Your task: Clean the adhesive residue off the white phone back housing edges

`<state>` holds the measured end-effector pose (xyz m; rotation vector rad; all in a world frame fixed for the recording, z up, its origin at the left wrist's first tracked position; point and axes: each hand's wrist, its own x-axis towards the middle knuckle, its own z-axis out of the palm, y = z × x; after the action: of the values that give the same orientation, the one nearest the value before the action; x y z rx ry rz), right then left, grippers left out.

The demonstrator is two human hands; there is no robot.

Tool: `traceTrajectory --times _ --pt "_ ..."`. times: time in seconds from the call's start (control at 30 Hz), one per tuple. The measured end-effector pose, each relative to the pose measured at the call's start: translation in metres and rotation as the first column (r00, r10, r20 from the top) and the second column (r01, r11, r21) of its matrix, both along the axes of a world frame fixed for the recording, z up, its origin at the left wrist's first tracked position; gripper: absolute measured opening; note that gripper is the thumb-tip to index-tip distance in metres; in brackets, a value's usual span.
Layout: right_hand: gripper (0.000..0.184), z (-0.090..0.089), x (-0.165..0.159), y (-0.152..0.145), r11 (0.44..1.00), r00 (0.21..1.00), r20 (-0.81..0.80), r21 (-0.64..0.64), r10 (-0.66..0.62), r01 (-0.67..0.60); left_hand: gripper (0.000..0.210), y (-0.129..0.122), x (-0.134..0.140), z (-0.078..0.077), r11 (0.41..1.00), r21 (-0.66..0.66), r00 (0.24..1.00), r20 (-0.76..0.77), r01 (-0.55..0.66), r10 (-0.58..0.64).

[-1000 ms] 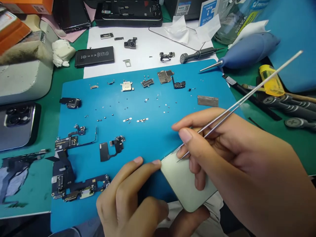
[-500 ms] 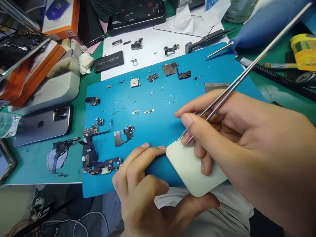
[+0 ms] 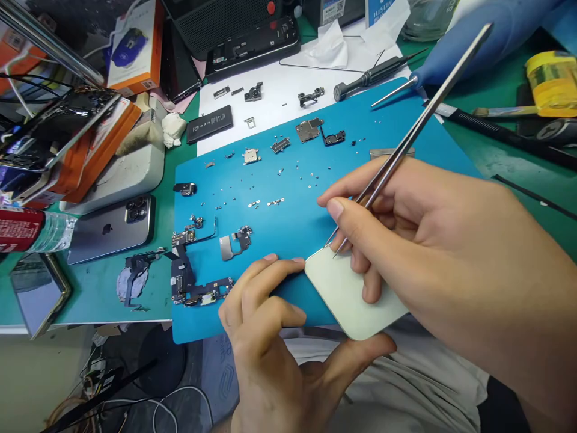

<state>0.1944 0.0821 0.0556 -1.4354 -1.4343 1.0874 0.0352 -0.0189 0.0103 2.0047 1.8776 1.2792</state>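
My right hand [image 3: 433, 240] pinches a pair of metal tweezers [image 3: 417, 129] between thumb and fingers. The tweezer tips point down at the upper left edge of a pale, round-cornered flat panel [image 3: 349, 300], apparently part of a phone. Whether they grip anything there is too small to tell. My left hand [image 3: 270, 337] grips that panel, fingertips at its left corner and thumb along its lower edge. My right fingers partly cover the panel. Left of my hands, a dark flex cable assembly [image 3: 183, 273] and a smaller grey flex part [image 3: 234, 242] lie on the blue mat [image 3: 288, 231].
Several tiny screws, brackets and a metal plate [image 3: 309, 129] lie across the mat. Behind it are a black battery [image 3: 210, 124], a screwdriver [image 3: 378, 75] and a blue pen-shaped tool [image 3: 455, 54]. A phone [image 3: 112, 228] lies left; a yellow-lidded jar [image 3: 552, 84] stands right.
The camera view has shifted, so the left side of the bench moves rightward in view and a red-labelled bottle appears. The tweezers tilt more steeply. Both hands keep their holds.
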Motion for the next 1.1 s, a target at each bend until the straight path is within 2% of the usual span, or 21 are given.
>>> traceTrajectory --times 0.2,0.37,0.57,0.83,1.1 --pt "0.013 0.005 -0.001 0.002 0.998 0.998 -0.041 -0.040 0.048 -0.050 0.068 0.001 -0.007 0.000 0.998 0.029 0.999 0.012 0.051 -0.051" --pt "0.015 0.007 -0.001 0.001 0.999 0.999 -0.004 -0.005 0.040 -0.040 0.068 0.002 -0.005 -0.001 0.997 0.039 0.997 -0.010 0.073 -0.073" --pt "0.030 0.006 0.001 -0.003 0.994 0.998 -0.052 -0.097 0.046 -0.051 0.050 0.002 -0.001 -0.002 0.998 0.059 0.999 -0.041 0.033 -0.031" --pt "0.039 0.010 0.001 -0.001 0.980 0.992 -0.082 -0.168 0.091 -0.104 0.043 0.000 -0.001 -0.008 0.997 0.064 0.997 -0.069 0.044 -0.040" --pt "0.034 0.015 0.000 -0.003 0.970 0.992 -0.079 -0.215 0.095 -0.110 0.043 0.000 -0.003 -0.006 0.999 0.024 0.997 -0.073 0.040 -0.039"
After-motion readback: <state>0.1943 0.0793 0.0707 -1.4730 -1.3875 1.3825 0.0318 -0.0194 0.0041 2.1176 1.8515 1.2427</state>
